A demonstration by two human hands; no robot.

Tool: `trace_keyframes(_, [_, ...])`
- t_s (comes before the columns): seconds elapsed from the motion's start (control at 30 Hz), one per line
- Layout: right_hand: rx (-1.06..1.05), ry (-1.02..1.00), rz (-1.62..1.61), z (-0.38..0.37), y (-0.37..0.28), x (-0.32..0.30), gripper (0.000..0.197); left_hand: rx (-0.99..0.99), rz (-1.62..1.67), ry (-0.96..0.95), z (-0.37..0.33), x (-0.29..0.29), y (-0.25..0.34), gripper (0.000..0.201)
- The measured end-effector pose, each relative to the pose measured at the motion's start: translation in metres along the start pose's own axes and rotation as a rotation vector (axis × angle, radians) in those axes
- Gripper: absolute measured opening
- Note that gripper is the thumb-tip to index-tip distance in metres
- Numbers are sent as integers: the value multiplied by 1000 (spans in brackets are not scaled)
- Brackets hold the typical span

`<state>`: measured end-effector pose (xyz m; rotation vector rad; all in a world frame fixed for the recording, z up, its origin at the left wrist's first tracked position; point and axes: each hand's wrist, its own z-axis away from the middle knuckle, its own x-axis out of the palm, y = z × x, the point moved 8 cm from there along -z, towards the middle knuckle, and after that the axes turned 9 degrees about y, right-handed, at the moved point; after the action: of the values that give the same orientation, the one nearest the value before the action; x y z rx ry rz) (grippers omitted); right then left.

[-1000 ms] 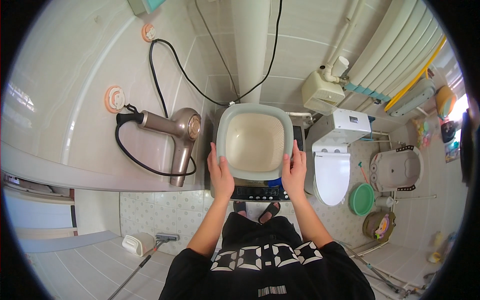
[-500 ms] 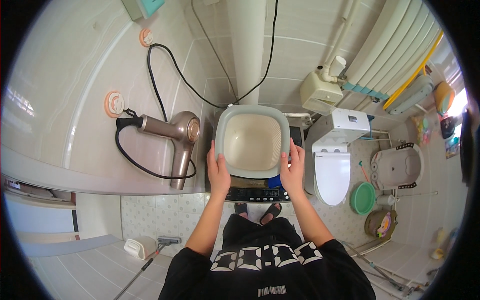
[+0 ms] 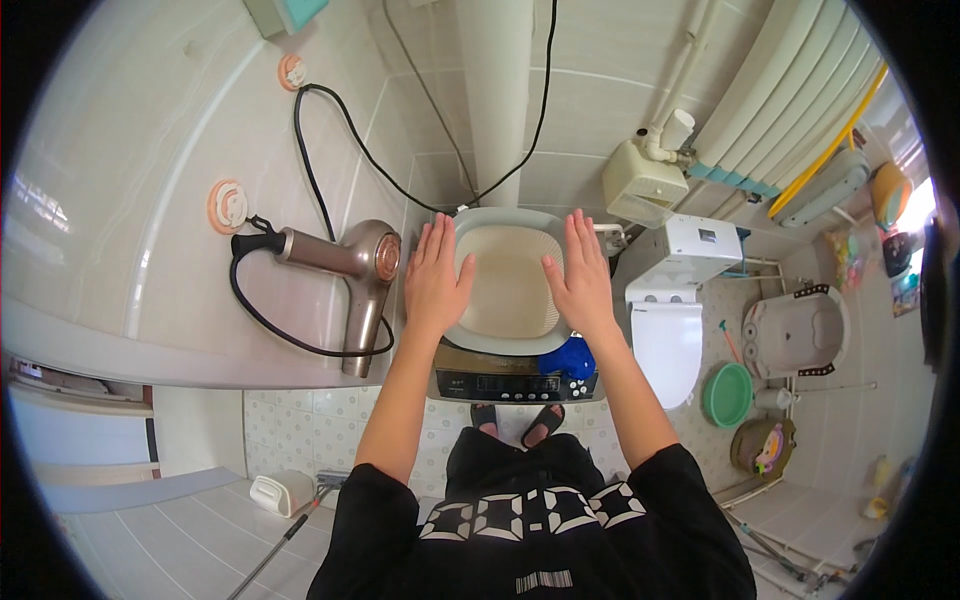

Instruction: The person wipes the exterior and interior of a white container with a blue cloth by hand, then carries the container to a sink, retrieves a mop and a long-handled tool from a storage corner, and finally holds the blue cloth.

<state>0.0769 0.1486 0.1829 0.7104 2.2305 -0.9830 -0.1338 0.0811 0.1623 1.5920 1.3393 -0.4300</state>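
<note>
A square grey-rimmed basin (image 3: 510, 345) with a cream inside stands on top of a dark washing machine (image 3: 515, 384). My left hand (image 3: 437, 278) lies along the basin's left rim, fingers straight and pointing away from me, thumb out over the inside. At the right rim my right hand (image 3: 582, 275) is stretched out the same way, its thumb also toward the middle. Neither hand has its fingers wrapped round the basin; whether the palms touch the rim I cannot tell. A blue object (image 3: 568, 358) shows on the machine near the basin's front right corner, its kind unclear.
On the left wall hangs a bronze hair dryer (image 3: 345, 258) with a looped black cord. A white toilet (image 3: 665, 350) stands just right of the machine. Further right are a green basin (image 3: 727, 394) and a baby bathtub (image 3: 797, 330). A mop (image 3: 290, 532) lies lower left.
Both hands have slid forward from the basin's near corners to its sides, and their fingers have straightened. The basin now sits slightly farther back, uncovering more of the blue object and the machine's front.
</note>
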Motion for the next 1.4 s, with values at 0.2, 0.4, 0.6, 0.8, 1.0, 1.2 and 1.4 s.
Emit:
trace_keyframes(0.2, [38,-25,-27,6,12,22,69,-136,105,-133,-6,13,0,66])
trace_keyframes(0.4, [175,-108,-173,8,12,19,66,-175,326,-94,1,14,-13,67])
trace_keyframes(0.6, [182,65,-260,21,40,5,83,-587,917,-209,42,35,-24,76])
trace_keyframes(0.8, [601,51,-656,62,92,19,76,-684,1068,-204,69,34,-1,77])
trace_keyframes(1.0, [606,-106,-825,95,88,18,61,-534,730,-155,115,9,8,80])
trace_keyframes(1.2, [526,-288,-898,115,52,6,63,-804,760,-36,191,-21,23,78])
trace_keyframes(1.4, [334,-647,-1049,135,-30,17,72,-1002,833,299,301,-72,24,77])
